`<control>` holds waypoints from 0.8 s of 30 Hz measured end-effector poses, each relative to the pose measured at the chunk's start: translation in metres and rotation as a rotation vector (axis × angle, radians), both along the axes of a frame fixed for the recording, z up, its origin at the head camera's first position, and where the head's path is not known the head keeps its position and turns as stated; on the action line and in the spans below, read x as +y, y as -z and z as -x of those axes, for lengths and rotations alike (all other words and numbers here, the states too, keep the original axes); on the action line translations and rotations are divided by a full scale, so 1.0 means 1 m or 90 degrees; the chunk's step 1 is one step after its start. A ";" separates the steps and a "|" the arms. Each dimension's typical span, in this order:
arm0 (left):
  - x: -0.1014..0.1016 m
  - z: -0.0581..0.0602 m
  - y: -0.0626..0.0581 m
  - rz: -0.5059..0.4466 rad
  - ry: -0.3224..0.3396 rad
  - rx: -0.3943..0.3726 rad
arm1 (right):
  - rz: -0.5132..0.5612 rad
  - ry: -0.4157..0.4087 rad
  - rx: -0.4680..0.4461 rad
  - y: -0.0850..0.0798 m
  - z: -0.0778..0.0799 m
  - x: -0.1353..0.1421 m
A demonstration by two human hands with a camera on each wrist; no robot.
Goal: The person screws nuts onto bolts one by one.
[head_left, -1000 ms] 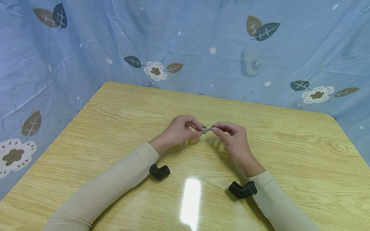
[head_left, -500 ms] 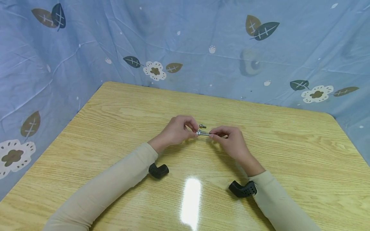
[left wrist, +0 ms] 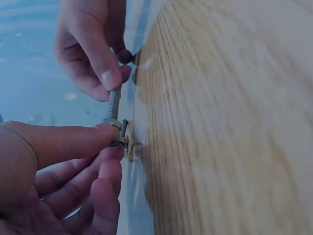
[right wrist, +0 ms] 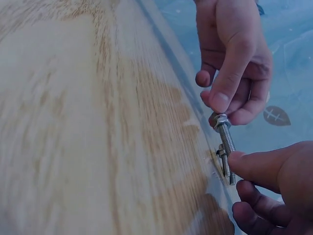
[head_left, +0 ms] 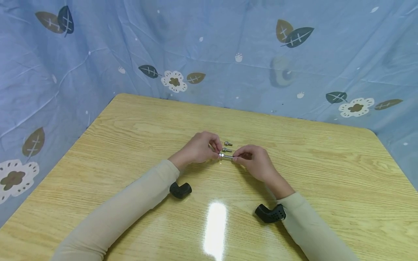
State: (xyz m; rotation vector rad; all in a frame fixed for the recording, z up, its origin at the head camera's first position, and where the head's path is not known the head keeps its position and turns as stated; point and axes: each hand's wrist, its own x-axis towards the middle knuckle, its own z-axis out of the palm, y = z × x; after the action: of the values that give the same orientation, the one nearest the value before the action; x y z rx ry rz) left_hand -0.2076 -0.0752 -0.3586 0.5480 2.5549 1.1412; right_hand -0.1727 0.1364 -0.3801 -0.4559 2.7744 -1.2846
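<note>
Pinching one bolt (head_left: 226,156) between them, the left hand (head_left: 199,148) gripped its head end and the right hand (head_left: 253,162) its tip, low over the table (head_left: 326,163), two more bolts (head_left: 227,146) lying just behind.

Change record, one second span. Long bolt (head_left: 226,156): formerly held raised above the table (head_left: 130,145) and tilted, its right end higher; now lowered toward the near edge, lying almost level, close over the wood. Left hand (head_left: 198,148): shifted slightly nearer and lower, fingertips pinching the bolt's head end. Right hand (head_left: 253,162): drawn leftward and nearer, its knuckles lower, thumb and forefinger pinching the threaded end. Two short bolts (head_left: 227,146): one second ago only the farther one showed, partly behind the long bolt; now both lie uncovered on the table just beyond it, one behind the other. Both forearms sit a little nearer accordingly.
</note>
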 end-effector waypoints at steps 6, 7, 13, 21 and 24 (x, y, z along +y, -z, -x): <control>0.001 0.001 0.002 0.022 0.006 0.007 | -0.021 0.012 -0.006 0.002 0.002 -0.002; 0.001 0.001 0.002 0.024 0.007 0.007 | -0.024 0.014 -0.006 0.003 0.002 -0.003; 0.002 0.002 0.003 0.016 0.012 0.001 | -0.039 0.017 -0.005 0.002 0.001 -0.004; 0.001 0.002 0.005 0.022 0.011 -0.007 | -0.058 0.025 -0.003 0.002 0.002 -0.006; 0.002 0.002 0.004 0.022 0.013 -0.003 | -0.059 0.028 -0.005 0.002 0.002 -0.006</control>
State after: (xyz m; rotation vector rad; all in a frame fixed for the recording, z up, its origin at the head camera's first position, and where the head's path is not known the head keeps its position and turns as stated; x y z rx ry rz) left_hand -0.2099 -0.0735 -0.3627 0.5604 2.5542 1.0877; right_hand -0.1748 0.1309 -0.3818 -0.3864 2.8374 -1.1581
